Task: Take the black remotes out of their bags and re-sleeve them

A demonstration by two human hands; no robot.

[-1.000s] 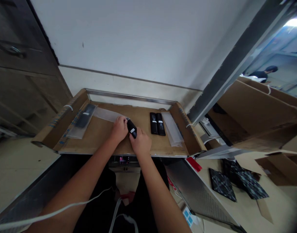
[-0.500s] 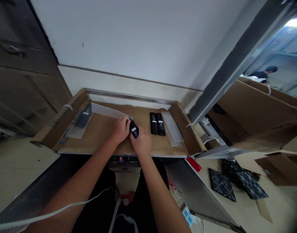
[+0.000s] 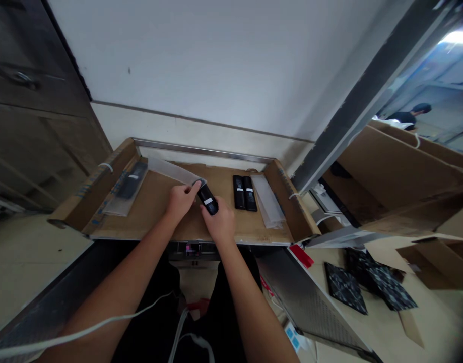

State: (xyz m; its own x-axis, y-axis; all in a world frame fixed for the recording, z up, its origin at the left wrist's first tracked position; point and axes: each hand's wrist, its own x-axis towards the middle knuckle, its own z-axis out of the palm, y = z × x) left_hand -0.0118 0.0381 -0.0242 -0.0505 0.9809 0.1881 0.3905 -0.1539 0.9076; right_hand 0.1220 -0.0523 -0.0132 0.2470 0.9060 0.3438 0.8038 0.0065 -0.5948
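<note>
My right hand (image 3: 220, 220) is closed around the lower end of a black remote control (image 3: 207, 199) with a small white label. At its upper end my left hand (image 3: 182, 198) pinches the mouth of a clear plastic sleeve (image 3: 173, 172), which stretches away to the left. The remote's tip appears to be at or just inside that mouth. Two more black remotes (image 3: 245, 192) lie side by side to the right, beside a stack of plastic sleeves (image 3: 268, 201). At the left lies a bagged remote (image 3: 132, 182) in its sleeve.
A shallow cardboard-lined tray (image 3: 155, 222) with raised side walls forms the work surface, against a white wall. To the right stand a large cardboard box (image 3: 412, 181) and dark patterned packages (image 3: 346, 287) on the floor. A white cable (image 3: 114, 318) crosses my left forearm. Someone sits far right.
My left hand has shifted slightly left and down and its grip has changed, with the thumb now on the sleeve mouth. More of the remote shows between my hands.
</note>
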